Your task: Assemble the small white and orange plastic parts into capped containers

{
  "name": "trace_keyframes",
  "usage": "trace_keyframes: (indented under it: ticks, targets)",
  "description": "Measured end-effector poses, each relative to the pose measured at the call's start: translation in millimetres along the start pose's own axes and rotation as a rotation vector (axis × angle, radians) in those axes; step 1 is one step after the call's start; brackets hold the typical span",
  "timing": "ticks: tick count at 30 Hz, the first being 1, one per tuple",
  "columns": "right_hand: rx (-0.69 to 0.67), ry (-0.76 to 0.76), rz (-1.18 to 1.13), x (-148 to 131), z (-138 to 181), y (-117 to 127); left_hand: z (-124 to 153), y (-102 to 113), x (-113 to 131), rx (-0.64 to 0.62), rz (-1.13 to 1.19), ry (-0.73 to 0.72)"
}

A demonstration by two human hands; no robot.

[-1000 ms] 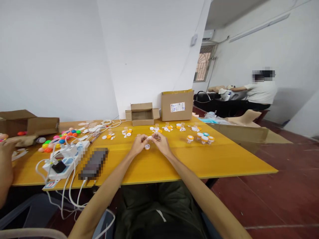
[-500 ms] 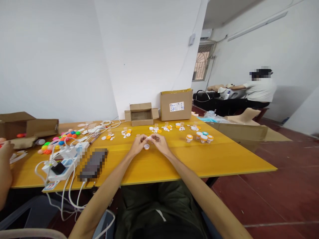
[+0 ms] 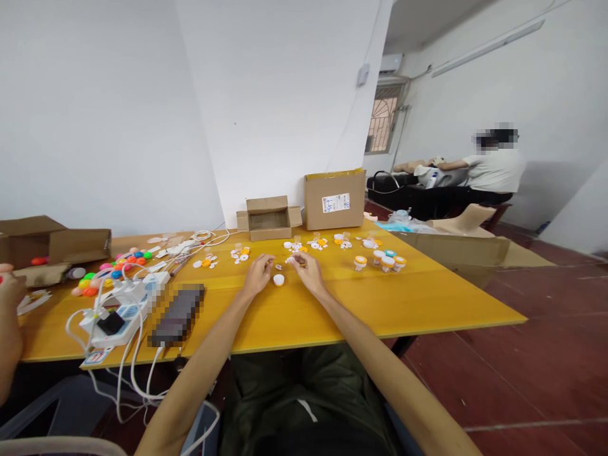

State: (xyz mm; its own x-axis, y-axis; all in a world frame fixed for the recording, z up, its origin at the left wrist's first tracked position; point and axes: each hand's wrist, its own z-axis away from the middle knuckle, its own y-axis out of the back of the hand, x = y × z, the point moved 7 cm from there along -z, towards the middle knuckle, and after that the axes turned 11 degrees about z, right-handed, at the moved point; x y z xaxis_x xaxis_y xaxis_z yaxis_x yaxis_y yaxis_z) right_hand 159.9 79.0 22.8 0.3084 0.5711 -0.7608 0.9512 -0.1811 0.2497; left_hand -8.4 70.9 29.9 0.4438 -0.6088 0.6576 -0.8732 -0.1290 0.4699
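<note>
Yellow wooden table (image 3: 380, 304): small open brown cardboard box (image 3: 269, 217) at mid far edge; taller closed brown cardboard box (image 3: 335, 199) just right of it. Row of small lidded plastic jars (image 3: 380, 259) before the taller box. White round plastic cap (image 3: 278, 279) mid-table, between left hand (image 3: 256, 275) and right hand (image 3: 306, 269). White plastic power strip (image 3: 121, 304) near the front left corner; bright plastic balls (image 3: 118, 263) behind it.

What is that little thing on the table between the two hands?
A small round white cap lies on the yellow wooden table, in the gap between the left hand and the right hand. The head view shows it.
</note>
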Motion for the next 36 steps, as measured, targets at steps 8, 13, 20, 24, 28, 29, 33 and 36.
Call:
trace_keyframes:
  ticks: [8, 13, 20, 24, 28, 29, 33, 36]
  targets:
    - [-0.081, -0.010, 0.163, 25, 2, -8, 1, -15, -6, -0.197, -0.090, -0.030]
    - [-0.178, 0.021, 0.226, 25, 4, -17, 0, -17, -8, -0.192, -0.059, -0.010]
    - [-0.217, 0.062, 0.260, 21, 8, -21, 0, -11, -5, -0.126, -0.015, 0.038]
    - [-0.182, 0.041, 0.240, 20, 6, -17, 0, -6, 1, -0.064, 0.019, 0.054]
    - [-0.157, -0.043, 0.131, 23, 2, -14, 0, -5, 4, -0.035, 0.049, 0.060]
    - [-0.155, -0.069, 0.091, 24, 1, -13, 0, -5, 4, -0.032, 0.057, 0.065]
    - [-0.185, -0.173, -0.127, 29, 0, -16, -1, -5, 6, -0.016, 0.099, 0.076]
    - [-0.194, -0.213, -0.277, 30, -1, -17, 0, -4, 10, -0.004, 0.123, 0.066]
